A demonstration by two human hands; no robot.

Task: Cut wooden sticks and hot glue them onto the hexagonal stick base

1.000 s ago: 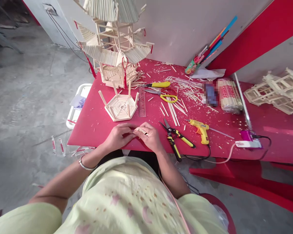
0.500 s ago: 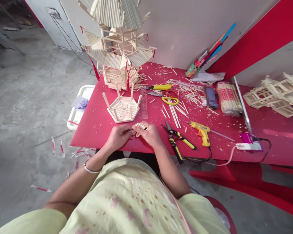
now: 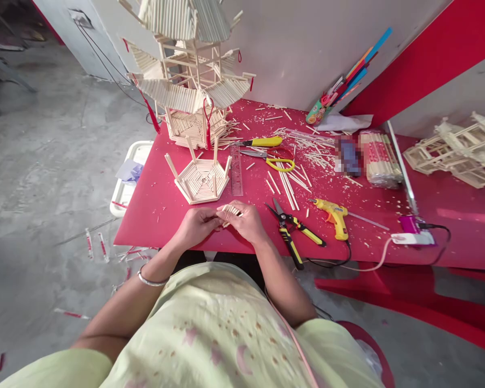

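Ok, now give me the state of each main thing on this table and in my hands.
Stick panel, gripped
Right hand, closed on the panel
Left hand, fingertips at the panel's edge, grip partly hidden
Six-sided base, lying flat, roofless
Tower, standing, roofed
Snips, open
Scissors, lying down, blade gap unclear
Glue gun, on its side; heat can't be told
Ruler, flat
Stick pack, bundled

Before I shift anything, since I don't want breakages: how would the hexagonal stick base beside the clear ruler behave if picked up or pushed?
The hexagonal stick base is probably light, given its thin-stick build. Its upright posts, free at the top, could snap off if gripped. Wide and low, it would likely slide rather than tip.
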